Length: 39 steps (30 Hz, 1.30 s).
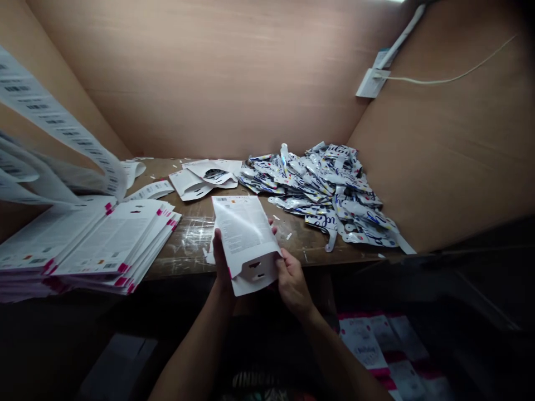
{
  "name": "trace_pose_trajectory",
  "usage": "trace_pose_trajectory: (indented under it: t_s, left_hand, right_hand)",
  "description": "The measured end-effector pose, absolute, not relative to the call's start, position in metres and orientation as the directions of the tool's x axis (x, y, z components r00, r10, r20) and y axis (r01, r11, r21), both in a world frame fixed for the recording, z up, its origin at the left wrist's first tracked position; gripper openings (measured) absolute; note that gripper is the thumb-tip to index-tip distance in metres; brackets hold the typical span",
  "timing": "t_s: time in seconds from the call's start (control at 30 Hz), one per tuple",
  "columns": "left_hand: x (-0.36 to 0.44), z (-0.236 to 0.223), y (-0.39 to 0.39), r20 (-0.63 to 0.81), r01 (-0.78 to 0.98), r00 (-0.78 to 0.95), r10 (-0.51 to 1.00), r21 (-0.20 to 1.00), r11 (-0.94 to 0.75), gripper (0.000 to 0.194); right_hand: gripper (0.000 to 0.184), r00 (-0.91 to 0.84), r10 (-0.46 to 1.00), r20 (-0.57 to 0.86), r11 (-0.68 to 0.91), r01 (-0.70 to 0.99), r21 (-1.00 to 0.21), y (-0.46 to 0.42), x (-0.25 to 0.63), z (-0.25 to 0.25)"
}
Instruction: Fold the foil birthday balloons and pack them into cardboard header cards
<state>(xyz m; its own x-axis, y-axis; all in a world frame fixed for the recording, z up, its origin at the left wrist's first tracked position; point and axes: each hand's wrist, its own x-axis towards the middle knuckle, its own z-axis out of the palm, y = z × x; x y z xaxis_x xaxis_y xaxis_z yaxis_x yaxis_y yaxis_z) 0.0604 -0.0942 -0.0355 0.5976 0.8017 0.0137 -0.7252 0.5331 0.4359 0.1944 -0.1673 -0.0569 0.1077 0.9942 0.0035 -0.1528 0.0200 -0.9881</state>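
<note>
Between my two hands is a white printed envelope [246, 234], tilted, with its flap end toward me and hang holes showing in the flap. My left hand [223, 262] grips its left edge, thumb along the side and the other fingers hidden underneath. At the lower right corner, by the flap, my right hand [292, 278] pinches the edge. Just behind the envelope lie several opened white envelopes [194, 184], one with something dark and shiny inside its mouth. A heap of folded foil balloons [313, 184], white with dark lettering and coloured dots, spreads to the right.
Stacks of white envelopes with pink edges [100, 239] stand at the left. Strips of barcode labels [62, 125] hang above them. Board walls enclose the wooden table [184, 253]. More pink-edged packs [368, 340] lie low at the right. A white cable [443, 82] runs along the right wall.
</note>
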Motion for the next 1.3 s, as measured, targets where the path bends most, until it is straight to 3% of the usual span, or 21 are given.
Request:
trace_pose_trajectory:
  t_s: [0.1, 0.17, 0.23, 0.27, 0.33, 0.47, 0.57, 0.63, 0.73, 0.8, 0.87, 0.93, 1.0, 1.07, 1.2, 1.3]
  left_hand:
    - [0.052, -0.037, -0.088, 0.024, -0.733, 0.621, 0.783, 0.37, 0.57, 0.107]
    - [0.043, -0.038, -0.082, 0.035, -0.728, 0.642, 0.766, 0.343, 0.594, 0.111]
    - [0.035, -0.039, -0.078, 0.048, -0.713, 0.668, 0.743, 0.328, 0.62, 0.113]
    - [0.031, -0.039, -0.077, 0.052, -0.709, 0.674, 0.737, 0.324, 0.626, 0.113]
    - [0.026, -0.04, -0.076, 0.053, -0.709, 0.675, 0.736, 0.324, 0.627, 0.112]
    - [0.024, -0.042, -0.075, 0.026, -0.703, 0.671, 0.741, 0.339, 0.625, 0.113]
    - [0.029, -0.045, -0.073, 0.004, -0.694, 0.673, 0.739, 0.348, 0.63, 0.112]
    - [0.035, -0.045, -0.073, -0.02, -0.701, 0.657, 0.753, 0.35, 0.621, 0.11]
    - [0.047, -0.039, -0.074, -0.069, -0.738, 0.592, 0.803, 0.355, 0.575, 0.108]
    - [0.054, -0.035, -0.073, -0.079, -0.764, 0.545, 0.835, 0.364, 0.533, 0.105]
    - [0.061, -0.031, -0.073, -0.068, -0.777, 0.521, 0.851, 0.375, 0.506, 0.101]
    - [0.066, -0.029, -0.075, -0.057, -0.781, 0.512, 0.857, 0.384, 0.492, 0.098]
    - [0.07, -0.028, -0.079, -0.054, -0.78, 0.507, 0.86, 0.395, 0.485, 0.094]
    - [0.071, -0.028, -0.083, -0.065, -0.789, 0.485, 0.872, 0.397, 0.469, 0.089]
    - [0.059, -0.03, -0.083, -0.118, -0.851, 0.379, 0.918, 0.346, 0.396, 0.083]
    - [0.041, -0.032, -0.079, -0.195, -0.89, 0.281, 0.94, 0.313, 0.331, 0.084]
  right_hand:
    - [0.053, 0.118, 0.98, 0.158, 0.129, 0.227, -0.965, -0.142, 0.235, -0.056]
    - [0.062, 0.274, 0.915, 0.296, 0.083, 0.591, -0.803, -0.122, 0.28, -0.056]
    - [0.076, 0.352, 0.871, 0.344, -0.117, 0.827, -0.55, -0.112, 0.32, -0.061]
    - [0.08, 0.328, 0.89, 0.317, -0.174, 0.886, -0.429, -0.112, 0.334, -0.066]
    - [0.084, 0.173, 0.954, 0.246, -0.112, 0.964, -0.243, -0.126, 0.342, -0.081]
    - [0.085, -0.069, 0.949, 0.308, 0.103, 0.99, -0.096, -0.173, 0.32, -0.112]
    - [0.046, -0.047, 0.921, 0.386, 0.093, 0.99, -0.102, -0.194, 0.318, -0.117]
    - [0.032, -0.045, 0.891, 0.452, 0.147, 0.97, -0.194, -0.2, 0.324, -0.108]
    - [0.032, 0.039, 0.77, 0.636, 0.293, 0.865, -0.408, -0.209, 0.319, -0.077]
    - [0.036, 0.03, 0.708, 0.705, 0.426, 0.778, -0.461, -0.215, 0.301, -0.05]
    - [0.036, -0.15, 0.703, 0.695, 0.549, 0.735, -0.397, -0.215, 0.274, -0.026]
    - [0.03, -0.344, 0.701, 0.625, 0.602, 0.755, -0.26, -0.205, 0.249, -0.011]
    - [0.026, -0.432, 0.7, 0.568, 0.589, 0.8, -0.117, -0.187, 0.23, -0.006]
    - [0.026, -0.442, 0.698, 0.564, 0.561, 0.826, -0.048, -0.168, 0.218, -0.009]
    - [0.032, -0.343, 0.707, 0.618, 0.526, 0.839, -0.137, -0.157, 0.198, -0.02]
    - [0.051, -0.339, 0.74, 0.582, 0.567, 0.778, -0.268, -0.172, 0.178, -0.025]
